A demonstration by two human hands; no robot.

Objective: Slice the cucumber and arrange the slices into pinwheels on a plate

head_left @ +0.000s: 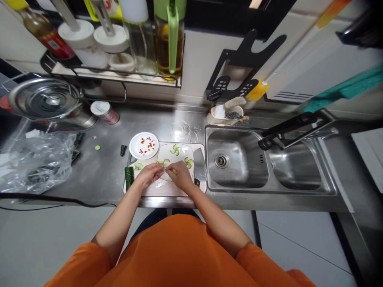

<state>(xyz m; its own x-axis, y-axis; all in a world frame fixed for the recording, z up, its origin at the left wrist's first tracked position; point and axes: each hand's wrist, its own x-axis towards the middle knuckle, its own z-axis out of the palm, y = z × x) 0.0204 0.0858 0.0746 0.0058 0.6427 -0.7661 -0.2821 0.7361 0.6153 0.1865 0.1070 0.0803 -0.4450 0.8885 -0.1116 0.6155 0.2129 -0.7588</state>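
Over a white square plate (161, 150), my left hand (149, 175) and my right hand (181, 175) meet, fingertips pinched on a thin cucumber slice (164, 170), largely hidden by the fingers. Fanned cucumber slices (175, 149) lie near the plate's edges. Beneath the plate is a cutting board (152, 191). A cleaver (200, 161) rests along the board's right side. To the left lie a dark green cucumber piece (129, 177) and more cut slices (138, 166). A round white plate (136, 152) behind my left hand holds small red pieces.
A double steel sink (239, 159) with a black faucet (281, 131) adjoins the board on the right. At the left are a plastic bag (44, 163), a lidded steel pot (50, 99) and a small can (104, 111). Bottles (170, 48) stand on a raised rack behind.
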